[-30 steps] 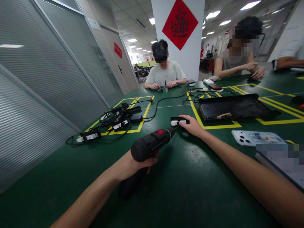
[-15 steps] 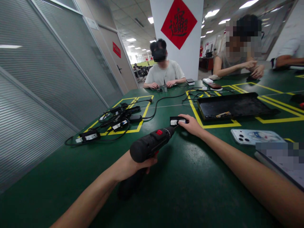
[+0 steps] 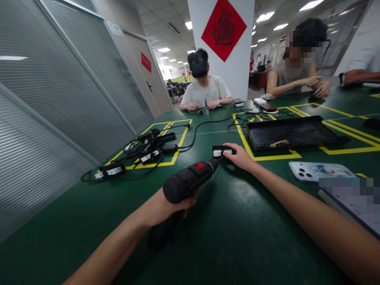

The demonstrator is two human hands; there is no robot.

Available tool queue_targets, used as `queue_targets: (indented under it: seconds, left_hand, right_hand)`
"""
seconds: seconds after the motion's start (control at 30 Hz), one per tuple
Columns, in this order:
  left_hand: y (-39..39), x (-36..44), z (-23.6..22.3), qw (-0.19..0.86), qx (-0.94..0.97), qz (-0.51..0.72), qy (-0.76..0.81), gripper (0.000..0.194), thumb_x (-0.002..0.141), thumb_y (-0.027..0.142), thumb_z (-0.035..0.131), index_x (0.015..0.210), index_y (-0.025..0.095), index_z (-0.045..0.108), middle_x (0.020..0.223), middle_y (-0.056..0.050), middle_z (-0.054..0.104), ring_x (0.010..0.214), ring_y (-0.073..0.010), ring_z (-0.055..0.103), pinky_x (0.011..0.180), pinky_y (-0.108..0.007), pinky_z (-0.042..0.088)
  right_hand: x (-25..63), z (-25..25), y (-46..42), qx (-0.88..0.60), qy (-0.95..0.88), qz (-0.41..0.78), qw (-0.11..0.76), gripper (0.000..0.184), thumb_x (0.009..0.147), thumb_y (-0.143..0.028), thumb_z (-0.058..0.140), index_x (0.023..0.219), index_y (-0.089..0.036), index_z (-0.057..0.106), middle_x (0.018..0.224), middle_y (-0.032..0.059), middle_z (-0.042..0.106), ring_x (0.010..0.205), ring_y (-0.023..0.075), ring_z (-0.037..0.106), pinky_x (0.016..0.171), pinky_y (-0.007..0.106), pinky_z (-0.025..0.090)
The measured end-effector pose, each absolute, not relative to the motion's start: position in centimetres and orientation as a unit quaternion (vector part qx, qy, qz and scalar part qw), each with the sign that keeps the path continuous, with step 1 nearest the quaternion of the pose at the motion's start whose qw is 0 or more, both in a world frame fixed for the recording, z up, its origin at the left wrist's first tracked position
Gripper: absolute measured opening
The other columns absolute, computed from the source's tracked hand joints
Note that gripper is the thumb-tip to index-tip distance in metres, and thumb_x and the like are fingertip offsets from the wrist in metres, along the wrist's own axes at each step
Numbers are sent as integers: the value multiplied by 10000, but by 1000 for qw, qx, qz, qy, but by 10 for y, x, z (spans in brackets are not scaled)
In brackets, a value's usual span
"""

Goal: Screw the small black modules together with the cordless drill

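My left hand (image 3: 170, 206) is wrapped round the grip of a black cordless drill (image 3: 190, 180) with a red switch on top. The drill lies tilted away from me, its chuck pointing at a small black block with a white label (image 3: 219, 152). Whether the bit touches the block is too small to tell. At the block's right end, my right hand (image 3: 240, 156) grips it between thumb and fingers and holds it on the green table (image 3: 208, 245). The fingers partly hide the block.
Black adapters and cables (image 3: 148, 148) lie piled at the left, with a cord running back across the table. A black tray (image 3: 285, 134) stands at the right. Nearer me are a phone (image 3: 320, 170) and a tablet-like device (image 3: 353, 206). Co-workers sit opposite and at the right.
My hands, the drill and the block stay almost exactly in place. The co-worker at the right has turned their head slightly.
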State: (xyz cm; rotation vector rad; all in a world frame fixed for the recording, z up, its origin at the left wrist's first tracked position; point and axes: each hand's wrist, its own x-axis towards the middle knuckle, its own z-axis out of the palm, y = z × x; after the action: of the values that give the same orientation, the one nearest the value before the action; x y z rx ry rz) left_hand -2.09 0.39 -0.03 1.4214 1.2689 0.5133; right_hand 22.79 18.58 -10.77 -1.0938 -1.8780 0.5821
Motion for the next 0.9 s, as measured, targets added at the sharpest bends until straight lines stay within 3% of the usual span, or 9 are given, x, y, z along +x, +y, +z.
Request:
queue_targets:
  seconds: [0.27, 0.47, 0.67, 0.9]
  left_hand:
    - [2, -20, 3, 553, 606, 226, 526, 501, 745, 285, 664, 1211, 213, 494, 1041, -67, 620, 588, -108, 562, 549, -272, 506]
    - [3, -17, 7, 548, 610, 205, 534, 337, 733, 316, 684, 1004, 155, 565, 870, -36, 588, 597, -112, 549, 539, -260, 493]
    - [1, -17, 0, 539, 615, 224, 530, 330, 732, 301, 683, 1000, 159, 553, 861, -28, 578, 589, -98, 527, 521, -243, 475]
    - [2, -18, 5, 551, 613, 206, 527, 565, 742, 287, 681, 1257, 206, 464, 1014, -72, 606, 591, -96, 552, 531, -252, 493]
  right_hand:
    - [227, -107, 186, -439, -754, 233, 430, 380, 786, -324, 594, 1156, -240, 624, 1049, 40, 648, 930, 198, 611, 850, 336, 471]
    - [228, -109, 187, -439, -754, 235, 428, 395, 787, -330, 594, 1170, -236, 617, 1056, 48, 646, 916, 197, 614, 833, 335, 477]
    - [228, -107, 186, -439, -754, 236, 428, 389, 788, -330, 593, 1164, -237, 621, 1050, 44, 646, 919, 199, 610, 847, 341, 469]
    - [228, -108, 187, -438, -754, 237, 428, 386, 790, -335, 591, 1163, -242, 621, 1050, 41, 646, 919, 197, 609, 851, 340, 469]
